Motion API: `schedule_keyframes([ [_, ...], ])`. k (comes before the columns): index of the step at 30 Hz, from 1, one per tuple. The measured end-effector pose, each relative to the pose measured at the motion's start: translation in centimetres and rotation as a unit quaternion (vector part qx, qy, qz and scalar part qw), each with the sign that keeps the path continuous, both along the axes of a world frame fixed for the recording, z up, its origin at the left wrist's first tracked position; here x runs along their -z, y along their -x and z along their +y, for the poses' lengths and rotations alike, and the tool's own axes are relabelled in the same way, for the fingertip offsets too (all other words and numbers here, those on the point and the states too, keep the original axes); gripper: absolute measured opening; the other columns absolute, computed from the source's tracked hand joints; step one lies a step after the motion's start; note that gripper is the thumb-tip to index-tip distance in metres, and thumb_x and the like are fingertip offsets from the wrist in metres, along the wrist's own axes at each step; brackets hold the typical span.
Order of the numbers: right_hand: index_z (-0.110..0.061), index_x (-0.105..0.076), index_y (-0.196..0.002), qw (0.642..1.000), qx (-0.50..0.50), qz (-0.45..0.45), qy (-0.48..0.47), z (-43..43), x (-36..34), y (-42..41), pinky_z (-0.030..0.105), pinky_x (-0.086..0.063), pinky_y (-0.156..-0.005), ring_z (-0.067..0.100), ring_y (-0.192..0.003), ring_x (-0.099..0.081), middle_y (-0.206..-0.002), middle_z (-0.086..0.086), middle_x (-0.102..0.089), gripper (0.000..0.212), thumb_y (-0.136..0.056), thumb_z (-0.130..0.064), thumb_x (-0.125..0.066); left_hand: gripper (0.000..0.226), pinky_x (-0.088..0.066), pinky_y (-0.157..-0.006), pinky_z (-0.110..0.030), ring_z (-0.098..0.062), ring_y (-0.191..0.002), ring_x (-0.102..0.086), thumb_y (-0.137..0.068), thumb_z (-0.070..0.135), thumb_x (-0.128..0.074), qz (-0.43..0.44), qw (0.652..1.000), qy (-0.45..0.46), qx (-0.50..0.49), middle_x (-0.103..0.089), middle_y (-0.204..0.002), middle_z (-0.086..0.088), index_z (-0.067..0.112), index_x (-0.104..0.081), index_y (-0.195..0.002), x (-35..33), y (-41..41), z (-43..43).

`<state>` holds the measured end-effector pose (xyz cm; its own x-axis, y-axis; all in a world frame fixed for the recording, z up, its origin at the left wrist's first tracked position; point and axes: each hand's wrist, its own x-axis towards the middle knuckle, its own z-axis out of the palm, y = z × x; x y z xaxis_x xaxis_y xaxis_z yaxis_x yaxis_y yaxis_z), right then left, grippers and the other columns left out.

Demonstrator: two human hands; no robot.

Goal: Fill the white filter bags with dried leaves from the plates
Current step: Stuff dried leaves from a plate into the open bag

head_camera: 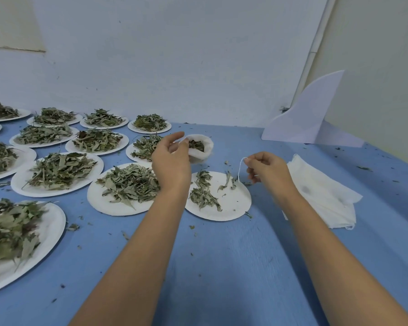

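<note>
Left grip [171,161] holds one bag [201,150]; right grip [266,170] one string [238,171]; thirteen plates [236,208]

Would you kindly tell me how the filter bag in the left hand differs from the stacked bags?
The held filter bag is puffed open with leaves inside; the stacked bags lie flat. The left hand grips the held filter bag; the stacked bags rest on the table. Both are white.

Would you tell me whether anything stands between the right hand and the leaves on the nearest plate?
Nothing visible lies between them, but the right hand pinches a white string, so it isn't free to pick leaves from the plate.
</note>
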<state>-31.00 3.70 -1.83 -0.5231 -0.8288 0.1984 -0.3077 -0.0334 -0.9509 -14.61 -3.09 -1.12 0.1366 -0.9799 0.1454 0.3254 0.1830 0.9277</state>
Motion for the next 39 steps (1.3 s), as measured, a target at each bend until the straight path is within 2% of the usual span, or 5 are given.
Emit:
schedule_keyframes([
  [9, -0.013, -0.061, -0.089, 0.991, 0.124, 0.041, 0.041, -0.9, 0.8, 0.3, 0.019, -0.044, -0.05, 0.006, -0.046, -0.051, -0.059, -0.001, -0.055, 0.009, -0.094, -0.018, -0.055, 0.024, -0.054, -0.07, -0.016, -0.018, -0.103, -0.063, -0.097, 0.006, -0.049, -0.051, 0.995, 0.054, 0.064, -0.065, -0.109, -0.003, 0.02, -0.068, -0.105, -0.6, 2.8, -1.0],
  [16, -0.005, -0.028, -0.147, 0.975, 0.099, 0.164, -0.11, -2.7, 0.6, 0.3, 0.023, -0.028, -0.102, 0.023, -0.139, -0.032, -0.152, 0.009, -0.032, 0.048, -0.099, -0.003, -0.033, 0.023, -0.056, -0.079, -0.024, -0.015, -0.092, -0.068, -0.096, 0.004, -0.051, -0.006, 0.997, 0.019, 0.069, -0.067, -0.108, -0.007, 0.018, -0.068, -0.099, -0.2, 1.2, -1.5],
  [27, -0.01, -0.07, -0.108, 0.949, 0.113, 0.291, -0.043, -2.0, 1.2, -0.8, 0.015, -0.039, -0.079, 0.017, -0.103, -0.062, -0.109, 0.003, -0.07, 0.023, -0.092, -0.009, -0.053, 0.024, -0.056, -0.07, -0.019, -0.021, -0.095, -0.067, -0.096, 0.001, -0.05, 0.022, 0.996, 0.031, 0.086, -0.066, -0.106, -0.011, 0.016, -0.068, -0.095, -1.2, 0.9, -0.5],
  [34, -0.005, -0.066, -0.092, 0.875, 0.087, 0.423, -0.216, -1.7, 2.0, -1.0, 0.04, -0.048, -0.07, 0.04, -0.092, -0.056, -0.088, 0.015, -0.064, 0.024, -0.085, 0.003, -0.045, 0.024, -0.055, -0.068, -0.018, -0.021, -0.096, -0.067, -0.096, 0.002, -0.05, 0.042, 0.994, 0.039, 0.093, -0.066, -0.106, -0.013, 0.017, -0.068, -0.093, -1.2, 0.4, 0.4],
  [39, -0.002, -0.068, -0.106, 0.883, 0.086, 0.409, -0.214, -1.4, 2.3, -0.1, 0.042, -0.051, -0.086, 0.035, -0.104, -0.06, -0.108, 0.018, -0.068, 0.026, -0.088, 0.0, -0.05, 0.025, -0.057, -0.072, -0.021, -0.022, -0.096, -0.068, -0.096, 0.002, -0.05, 0.055, 0.994, 0.027, 0.094, -0.066, -0.103, -0.01, 0.018, -0.068, -0.092, -1.0, 0.2, 0.5],
])
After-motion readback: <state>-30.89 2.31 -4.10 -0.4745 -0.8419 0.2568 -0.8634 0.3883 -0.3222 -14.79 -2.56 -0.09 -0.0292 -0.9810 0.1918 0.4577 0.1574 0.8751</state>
